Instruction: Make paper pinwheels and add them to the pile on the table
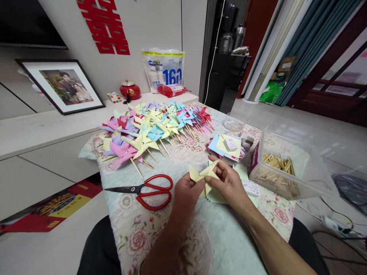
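Between my two hands is a pale yellow paper pinwheel [203, 172], its corners folded in toward the middle. My left hand [189, 189] pinches its left side, the thumb near the centre. My right hand [226, 177] grips the right side, with thumb and fingers pressed on the paper. Under the hands lies a stack of pale green paper sheets [216, 196]. To the left of my left hand rest red-handled scissors [146, 191], blades pointing left. Farther back lies a big pile of coloured pinwheels [155, 126] on wooden sticks.
A clear plastic bin [309, 179] of short wooden sticks [281, 164] stands at the right table edge. Beside it are coloured paper squares [216, 145] topped by a small box [230, 144], and another small box [250, 188]. A framed photo [67, 86] stands on the cabinet behind.
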Demonstrator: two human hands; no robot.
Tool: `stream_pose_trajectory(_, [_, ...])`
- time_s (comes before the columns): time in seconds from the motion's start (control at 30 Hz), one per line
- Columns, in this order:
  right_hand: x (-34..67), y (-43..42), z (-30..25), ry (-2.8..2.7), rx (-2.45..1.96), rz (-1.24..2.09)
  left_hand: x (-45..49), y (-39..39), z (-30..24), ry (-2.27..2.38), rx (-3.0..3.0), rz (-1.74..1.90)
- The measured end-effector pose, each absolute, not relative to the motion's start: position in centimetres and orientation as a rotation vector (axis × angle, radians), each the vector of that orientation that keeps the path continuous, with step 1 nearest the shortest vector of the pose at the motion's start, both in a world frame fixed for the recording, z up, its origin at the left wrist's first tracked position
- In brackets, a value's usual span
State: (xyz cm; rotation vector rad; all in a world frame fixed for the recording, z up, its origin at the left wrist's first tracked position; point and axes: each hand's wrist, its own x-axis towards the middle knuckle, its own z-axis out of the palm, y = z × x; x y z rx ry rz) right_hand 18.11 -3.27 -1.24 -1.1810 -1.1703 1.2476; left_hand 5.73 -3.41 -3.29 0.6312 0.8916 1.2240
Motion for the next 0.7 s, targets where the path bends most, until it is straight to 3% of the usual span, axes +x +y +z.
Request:
stream_pose_trajectory(0.47, [18.7,-3.1,-1.4,-1.056,-1.067,1.412,4.8,-3.3,-2.7,0.735,0.614,1.099])
stream_pose_trajectory(0.7, [18.7,-3.2,-1.4,-1.199,-1.131,1.152,4.5,-2.9,-2.8,0.735,0.552,1.18])
